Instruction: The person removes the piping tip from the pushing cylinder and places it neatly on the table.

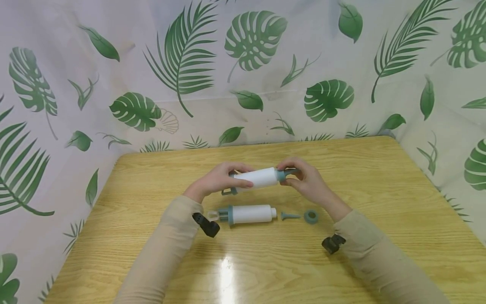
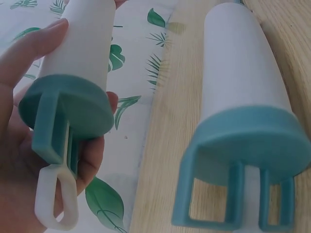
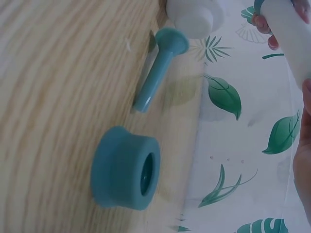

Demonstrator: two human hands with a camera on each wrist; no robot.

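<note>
My left hand (image 1: pixel 216 179) grips the handle end of a white syringe (image 1: pixel 262 178) with teal fittings, held above the table and slightly tilted. The left wrist view shows its teal flange (image 2: pixel 68 104) and the white looped plunger handle (image 2: pixel 56 199) next to my palm. At the other end, my right hand (image 1: pixel 309 181) pinches the teal collar (image 1: pixel 281 175) and pointed nozzle, with fingers and thumb on either side. A second white syringe (image 1: pixel 252 214) lies below on the table, its tip uncapped. In line with it are a loose teal nozzle (image 1: pixel 291 216) and a teal ring cap (image 3: pixel 121 170).
The wooden table (image 1: pixel 265 270) carries these parts near its middle. A leaf-print cloth (image 1: pixel 212 122) hangs behind and along both sides. Each sleeve wears a small black wrist camera (image 1: pixel 206 224) at the cuff.
</note>
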